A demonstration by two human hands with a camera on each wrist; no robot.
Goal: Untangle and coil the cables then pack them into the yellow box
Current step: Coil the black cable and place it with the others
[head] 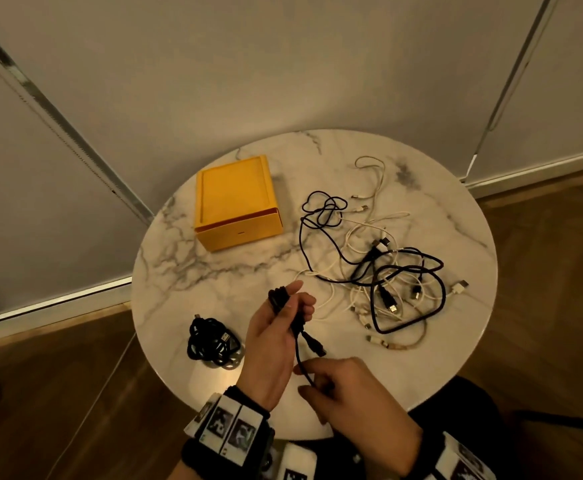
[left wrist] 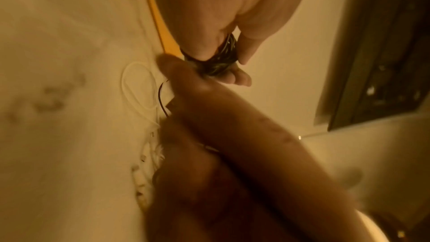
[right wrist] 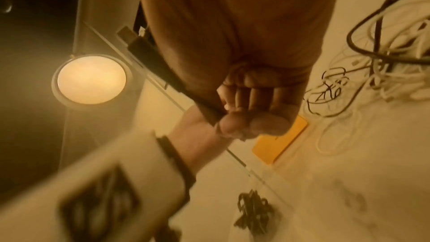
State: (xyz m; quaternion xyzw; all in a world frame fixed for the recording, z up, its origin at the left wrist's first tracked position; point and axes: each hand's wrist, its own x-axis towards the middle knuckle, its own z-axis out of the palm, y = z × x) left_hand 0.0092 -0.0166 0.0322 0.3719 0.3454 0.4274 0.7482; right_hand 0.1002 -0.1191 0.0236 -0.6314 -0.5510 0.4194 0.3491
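Observation:
My left hand (head: 284, 318) grips a bundle of coiled black cable (head: 279, 296) above the near part of the round marble table (head: 234, 268); the loops (left wrist: 218, 62) wrap between thumb and fingers in the left wrist view. My right hand (head: 321, 382) pinches the loose tail of that black cable (right wrist: 163, 69) just below, its USB plug (head: 316, 346) sticking out. The yellow box (head: 236, 202) stands closed at the back left. A tangle of black and white cables (head: 383, 271) lies on the right. A coiled black cable (head: 212, 342) rests at the near left.
Wooden floor (head: 58, 393) surrounds the table, with white wall panels (head: 213, 64) behind. A round lamp (right wrist: 90, 80) glows in the right wrist view. Bare marble lies between the box and the coiled cable.

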